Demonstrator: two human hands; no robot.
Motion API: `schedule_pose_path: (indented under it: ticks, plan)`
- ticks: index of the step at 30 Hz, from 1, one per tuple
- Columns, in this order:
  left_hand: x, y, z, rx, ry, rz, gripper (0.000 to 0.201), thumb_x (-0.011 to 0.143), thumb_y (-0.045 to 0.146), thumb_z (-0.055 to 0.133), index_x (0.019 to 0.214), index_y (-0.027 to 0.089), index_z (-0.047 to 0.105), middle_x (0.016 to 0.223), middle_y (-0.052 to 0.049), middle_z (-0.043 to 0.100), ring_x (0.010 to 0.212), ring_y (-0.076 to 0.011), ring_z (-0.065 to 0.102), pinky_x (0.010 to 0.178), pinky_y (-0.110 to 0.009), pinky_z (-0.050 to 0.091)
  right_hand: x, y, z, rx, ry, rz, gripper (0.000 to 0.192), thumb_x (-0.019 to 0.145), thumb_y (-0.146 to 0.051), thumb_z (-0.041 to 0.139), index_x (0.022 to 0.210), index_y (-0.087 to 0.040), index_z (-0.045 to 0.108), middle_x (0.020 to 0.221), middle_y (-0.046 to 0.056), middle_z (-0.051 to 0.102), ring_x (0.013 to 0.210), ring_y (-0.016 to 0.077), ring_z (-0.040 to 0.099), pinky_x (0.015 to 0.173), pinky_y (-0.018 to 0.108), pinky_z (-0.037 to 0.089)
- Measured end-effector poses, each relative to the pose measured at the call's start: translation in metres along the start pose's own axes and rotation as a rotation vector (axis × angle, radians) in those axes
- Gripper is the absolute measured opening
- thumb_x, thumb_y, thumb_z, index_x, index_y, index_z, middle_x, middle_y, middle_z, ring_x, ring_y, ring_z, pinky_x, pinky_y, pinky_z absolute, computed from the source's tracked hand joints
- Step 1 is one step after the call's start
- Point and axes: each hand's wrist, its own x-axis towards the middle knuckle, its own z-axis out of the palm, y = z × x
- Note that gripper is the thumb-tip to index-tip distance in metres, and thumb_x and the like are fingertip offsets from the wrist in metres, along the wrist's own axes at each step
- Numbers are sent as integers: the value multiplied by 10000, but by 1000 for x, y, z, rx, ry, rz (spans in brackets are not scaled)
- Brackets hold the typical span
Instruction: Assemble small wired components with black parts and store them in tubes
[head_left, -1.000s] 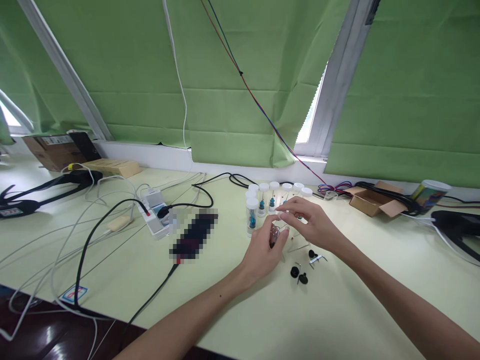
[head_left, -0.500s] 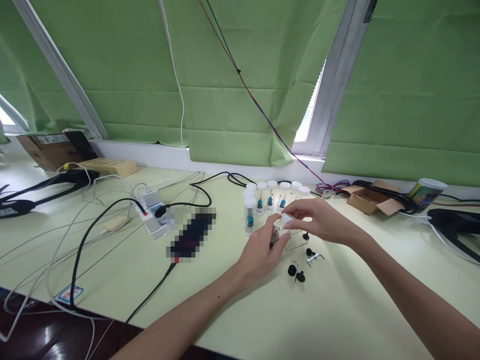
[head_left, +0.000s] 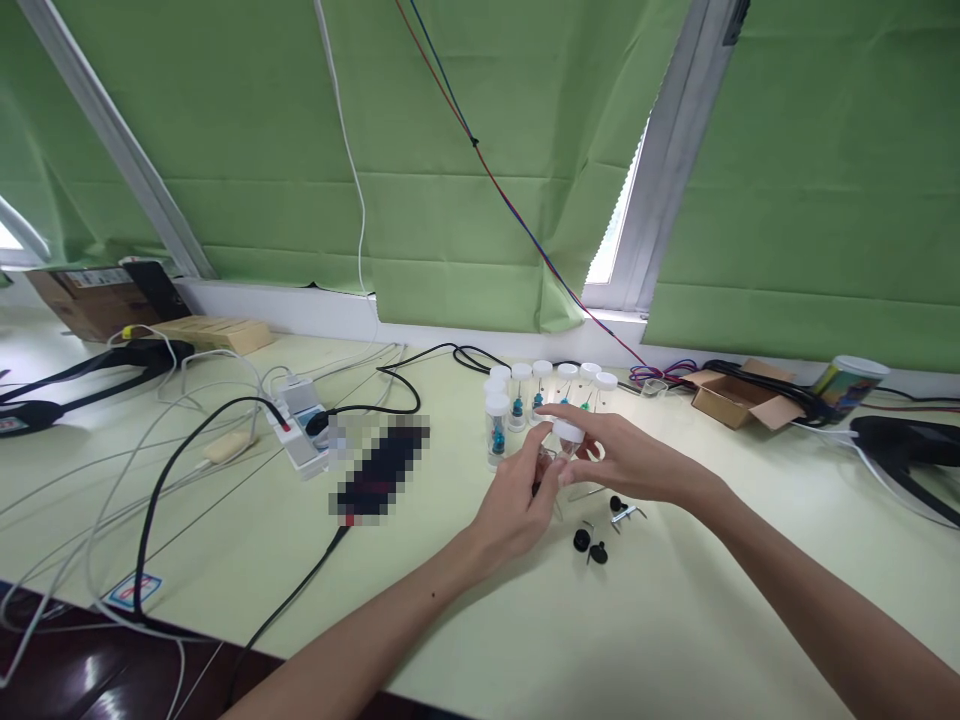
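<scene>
Vial [head_left: 550,465] gripped in left hand [head_left: 517,505]; right hand [head_left: 626,458] pinches white cap [head_left: 568,432] just above vial, near capped vial row [head_left: 544,390].

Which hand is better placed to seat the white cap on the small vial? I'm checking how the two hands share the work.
Probably the right hand: its fingers already pinch the white cap just above the small vial, which the left hand steadies from below.

A small electronics workroom: power strip [head_left: 300,436], tangled cables [head_left: 187,440] and capped vials [head_left: 525,395] on the surface [head_left: 675,620].
</scene>
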Motion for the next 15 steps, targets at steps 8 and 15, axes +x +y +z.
schedule_pose_path:
  ticks: [8,15]
  plan:
    - [-1,-1,3,-39,34,-1,335,998,388,261,1136,211,509,683,17,491,555,-133,365,549,-242,278,4,1,14,29,65,-47,424,912,-473,522,1301,-305,536,838,20,648,763,204,581,648,311,461]
    - [-4,-5,7,-98,48,-36,305,1005,396,259,1147,219,463,607,52,393,506,-114,292,519,-241,249,6,-1,20,93,122,-89,275,907,-432,528,1124,-279,599,783,-8,624,583,139,507,505,244,396]
